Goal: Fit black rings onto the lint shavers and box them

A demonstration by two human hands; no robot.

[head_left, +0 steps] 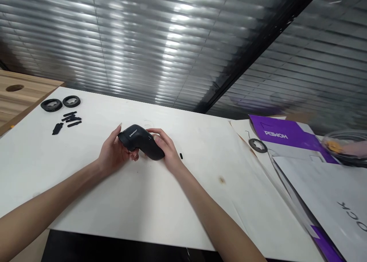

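A black handheld device (140, 139) with an angled head and small white lettering is held just over the white table; its exact kind I cannot tell. My left hand (114, 152) wraps round the head end, thumb on the far side and fingers curled beneath. Round the handle end closes my right hand (166, 147), with its thumb lying along the top. A small black piece (181, 155) lies on the table just right of my right hand. The side of the device facing down is hidden.
Two black rings (51, 105) and several flat black strips (71, 118) lie at the back left. On the right are another black ring (258, 145), a purple-and-white package (282, 135) and a white printed bag (323, 189). Metal blinds (129, 44) hang behind the white table (114, 208).
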